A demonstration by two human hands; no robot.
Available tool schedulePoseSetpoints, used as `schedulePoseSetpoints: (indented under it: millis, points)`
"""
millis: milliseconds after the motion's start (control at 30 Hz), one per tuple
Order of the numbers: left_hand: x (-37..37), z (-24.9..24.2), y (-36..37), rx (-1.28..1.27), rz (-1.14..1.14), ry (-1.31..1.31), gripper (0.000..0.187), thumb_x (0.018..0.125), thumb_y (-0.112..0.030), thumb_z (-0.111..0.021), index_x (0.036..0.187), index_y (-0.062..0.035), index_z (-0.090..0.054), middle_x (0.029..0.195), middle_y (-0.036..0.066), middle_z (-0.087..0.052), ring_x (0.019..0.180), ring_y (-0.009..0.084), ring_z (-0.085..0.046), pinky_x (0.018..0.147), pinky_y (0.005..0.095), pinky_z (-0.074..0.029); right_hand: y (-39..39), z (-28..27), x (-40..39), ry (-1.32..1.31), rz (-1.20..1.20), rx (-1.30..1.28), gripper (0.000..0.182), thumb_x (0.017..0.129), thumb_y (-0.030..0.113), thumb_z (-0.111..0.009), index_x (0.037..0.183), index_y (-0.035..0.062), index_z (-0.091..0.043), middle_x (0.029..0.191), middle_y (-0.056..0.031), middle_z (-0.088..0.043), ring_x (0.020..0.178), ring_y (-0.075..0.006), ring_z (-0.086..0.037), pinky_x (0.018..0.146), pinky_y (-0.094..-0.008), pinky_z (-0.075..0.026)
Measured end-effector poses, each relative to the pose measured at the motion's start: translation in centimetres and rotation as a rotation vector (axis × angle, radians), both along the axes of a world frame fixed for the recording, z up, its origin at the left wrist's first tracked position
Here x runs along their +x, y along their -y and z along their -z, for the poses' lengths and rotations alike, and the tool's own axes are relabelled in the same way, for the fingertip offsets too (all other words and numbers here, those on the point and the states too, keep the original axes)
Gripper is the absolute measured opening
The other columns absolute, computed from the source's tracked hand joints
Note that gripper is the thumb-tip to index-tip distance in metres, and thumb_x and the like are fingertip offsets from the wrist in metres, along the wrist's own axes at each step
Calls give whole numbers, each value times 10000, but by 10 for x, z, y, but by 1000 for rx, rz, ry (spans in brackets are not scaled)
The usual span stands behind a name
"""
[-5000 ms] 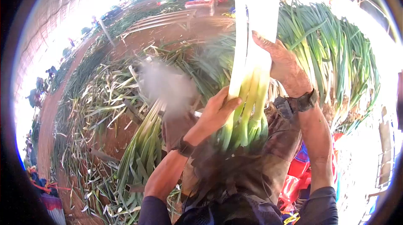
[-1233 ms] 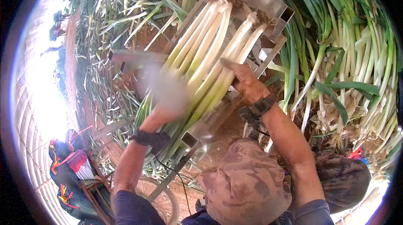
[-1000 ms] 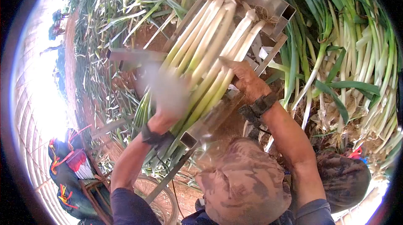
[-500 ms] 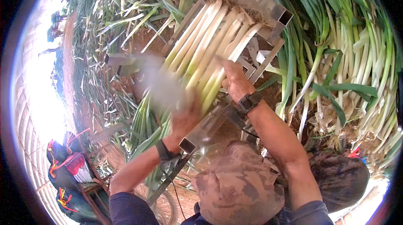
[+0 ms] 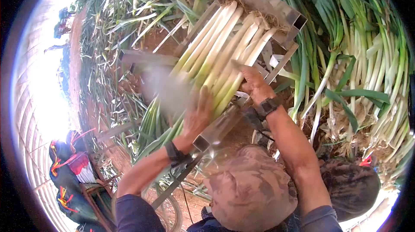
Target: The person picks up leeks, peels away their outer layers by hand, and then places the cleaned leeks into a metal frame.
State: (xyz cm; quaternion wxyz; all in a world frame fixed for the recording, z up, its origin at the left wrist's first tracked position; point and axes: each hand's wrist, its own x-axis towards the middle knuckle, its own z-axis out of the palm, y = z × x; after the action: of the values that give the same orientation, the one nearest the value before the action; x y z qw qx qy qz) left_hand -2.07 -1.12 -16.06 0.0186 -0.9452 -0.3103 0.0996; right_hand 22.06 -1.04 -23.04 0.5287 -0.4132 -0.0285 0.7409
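We note the left hand flat, fingers extended, on the leeks; the right hand's grip we cannot tell. Uneven pressure could skew them.

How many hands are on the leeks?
2: the left hand lies flat over their greener part; the right hand touches the right-hand edge of the leeks. No other hand shows.

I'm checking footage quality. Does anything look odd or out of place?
A hazy, soft-edged patch hides part of the leeks beside the left hand, probably a lens smudge. Loose leaves lie scattered near the metal frame.
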Motion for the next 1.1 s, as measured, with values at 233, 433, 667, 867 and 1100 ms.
schedulePoseSetpoints:
  millis: [233,433,667,867,1100]
  points:
    - [0,-3,-14,-198,-25,-98,745,960,-445,-428,1511,24,-251,1584,268,-159,1480,407,-156,1200,537,-127,-1,-9,2,-37,85,-36,485,877,261,-743,1237,-18,-576,1158,-158,-662,909,-235,-706,710,-298,-623]
    - [42,-49,-26,-347,-108,-591,731,1002,-507,-303,1551,-42,-180,1629,196,-54,1513,323,-48,1205,541,11,7,-32,6,308,-80,154,611,944,513,-559,1418,134,-491,1488,-225,-415,732,-118,-583,826,-239,-524]
    - [20,-10,-3,88,19,-25,756,892,-425,-556,1466,28,-362,1504,255,-357,1427,387,-312,1140,586,-242,14,-80,-4,687,121,-122,848,863,276,-726,1499,-26,-253,1275,-258,-540,1245,-347,-522,998,-409,-494]
    - [15,-21,-12,37,-128,-154,894,827,-564,-624,1543,-150,-283,1621,178,-157,1491,318,-191,1186,547,-160,36,-30,12,1848,-425,564,675,833,334,-738,1436,214,-460,1520,-101,-349,1395,-327,-360,1122,-478,-369]
    - [-96,-74,-98,-425,-104,40,560,783,-16,-593,1338,-76,-550,1355,171,-562,1109,366,-622,933,430,-511,30,-53,8,1887,-386,642,281,828,261,-647,1100,226,-709,1288,-75,-622,908,-311,-701,788,-407,-570]
